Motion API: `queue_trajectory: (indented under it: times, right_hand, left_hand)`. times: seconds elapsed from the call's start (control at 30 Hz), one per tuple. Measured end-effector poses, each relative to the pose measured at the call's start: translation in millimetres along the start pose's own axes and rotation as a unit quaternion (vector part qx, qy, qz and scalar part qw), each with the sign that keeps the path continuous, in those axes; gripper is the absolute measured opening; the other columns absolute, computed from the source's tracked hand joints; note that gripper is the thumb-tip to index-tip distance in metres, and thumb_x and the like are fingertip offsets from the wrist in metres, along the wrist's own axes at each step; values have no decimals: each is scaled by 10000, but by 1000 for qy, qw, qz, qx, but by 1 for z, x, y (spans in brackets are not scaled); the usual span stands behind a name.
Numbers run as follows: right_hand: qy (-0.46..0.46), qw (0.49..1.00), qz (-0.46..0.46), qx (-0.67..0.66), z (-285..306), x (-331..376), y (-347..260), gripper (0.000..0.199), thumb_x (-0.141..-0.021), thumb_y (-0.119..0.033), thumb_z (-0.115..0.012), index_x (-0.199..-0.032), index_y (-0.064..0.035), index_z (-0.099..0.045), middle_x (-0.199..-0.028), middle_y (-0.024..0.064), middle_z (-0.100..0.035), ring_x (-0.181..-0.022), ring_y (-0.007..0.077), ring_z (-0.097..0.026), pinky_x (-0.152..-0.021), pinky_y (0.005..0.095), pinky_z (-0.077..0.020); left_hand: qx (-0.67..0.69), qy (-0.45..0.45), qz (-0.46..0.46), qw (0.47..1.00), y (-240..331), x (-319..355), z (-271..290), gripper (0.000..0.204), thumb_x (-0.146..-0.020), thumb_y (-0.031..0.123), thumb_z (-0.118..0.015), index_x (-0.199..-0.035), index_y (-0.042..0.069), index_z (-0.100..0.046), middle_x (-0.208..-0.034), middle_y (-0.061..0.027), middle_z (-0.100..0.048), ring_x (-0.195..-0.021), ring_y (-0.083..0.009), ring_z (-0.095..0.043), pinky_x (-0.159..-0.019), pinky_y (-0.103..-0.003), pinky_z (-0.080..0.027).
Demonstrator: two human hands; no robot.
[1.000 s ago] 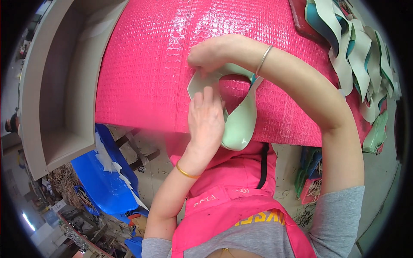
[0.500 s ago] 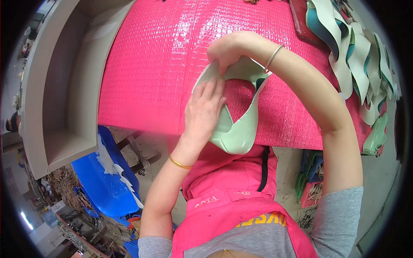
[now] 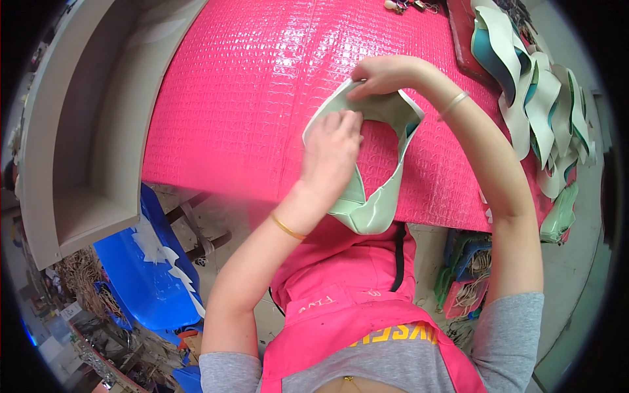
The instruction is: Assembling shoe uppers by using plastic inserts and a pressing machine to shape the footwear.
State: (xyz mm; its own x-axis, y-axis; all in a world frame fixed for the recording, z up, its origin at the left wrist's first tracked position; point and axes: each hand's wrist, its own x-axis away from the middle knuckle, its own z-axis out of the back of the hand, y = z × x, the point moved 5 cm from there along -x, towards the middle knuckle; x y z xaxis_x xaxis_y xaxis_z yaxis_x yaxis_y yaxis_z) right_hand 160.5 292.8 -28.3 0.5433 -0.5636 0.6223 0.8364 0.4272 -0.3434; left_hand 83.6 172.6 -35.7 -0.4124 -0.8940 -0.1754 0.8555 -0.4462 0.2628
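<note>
A pale green, glossy shoe upper (image 3: 375,213) lies at the front edge of the pink table, its pointed toe toward me and its opening facing up. My right hand (image 3: 380,73) reaches round from the far side, its thumb inside and fingers outside, gripping the upper's far rim. Against the inner left side rests my left hand (image 3: 333,147), its fingers curled onto the lining. Whether the left fingertips pinch anything small is hidden.
The pink textured table cover (image 3: 223,131) spreads beneath. A grey open box (image 3: 98,216) stands at the left, with a blue plastic chair (image 3: 147,288) below it. More pale green uppers (image 3: 540,98) are stacked at the right. Small items (image 3: 409,6) lie at the far edge.
My left hand has gone from flat, stretched fingers to curled ones, moving right and up inside the upper. My right hand has shifted right along the far rim. The upper has moved slightly right.
</note>
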Motion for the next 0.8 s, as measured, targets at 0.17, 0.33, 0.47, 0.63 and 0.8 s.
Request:
queue_trajectory:
  times: [0.17, 0.33, 0.47, 0.63, 0.8]
  right_hand:
    - [75, 900, 52, -425, -37, 45, 47, 423, -692, -262, -682, -993, 13, -569, -893, 86, -607, -785, 158, -569, -722, 290, -451]
    - [45, 978, 20, -203, -24, 33, -8, 324, -653, -92, -672, -950, 3, -585, -788, 78, -625, -718, 128, -564, -687, 282, -454]
    - [21, 982, 41, -185, -35, 21, 3, 345, -627, -50, -661, -960, 3, -583, -811, 100, -635, -721, 145, -584, -676, 281, -465]
    - [56, 985, 82, -143, -32, 28, -11, 314, -632, -77, -665, -922, 10, -581, -783, 132, -626, -714, 202, -598, -670, 307, -464]
    - [122, 985, 122, 25, -27, 33, -21, 295, -687, -187, -648, -860, 29, -545, -777, 212, -569, -789, 361, -557, -693, 409, -436]
  left_hand:
    - [204, 64, -78, 974, -7, 18, 17, 275, -767, 171, -555, -1006, 36, -561, -1034, -126, -508, -978, -294, -464, -828, -364, -395]
    - [536, -211, -118, 809, 79, 45, 31, 325, -808, 258, -548, -898, -52, -512, -955, -184, -493, -871, -321, -508, -783, -358, -409]
    - [321, -27, -110, 940, 88, 29, 27, 249, -779, 168, -545, -933, -23, -502, -997, -182, -486, -928, -322, -481, -801, -371, -413]
    - [116, 62, 7, 991, 22, 57, -3, 434, -723, 49, -577, -1118, -76, -446, -1159, -184, -435, -1097, -321, -418, -896, -367, -382]
    - [107, 70, 21, 992, 23, 56, -4, 435, -746, 66, -557, -1153, -43, -447, -1167, -174, -436, -1085, -312, -421, -899, -365, -379]
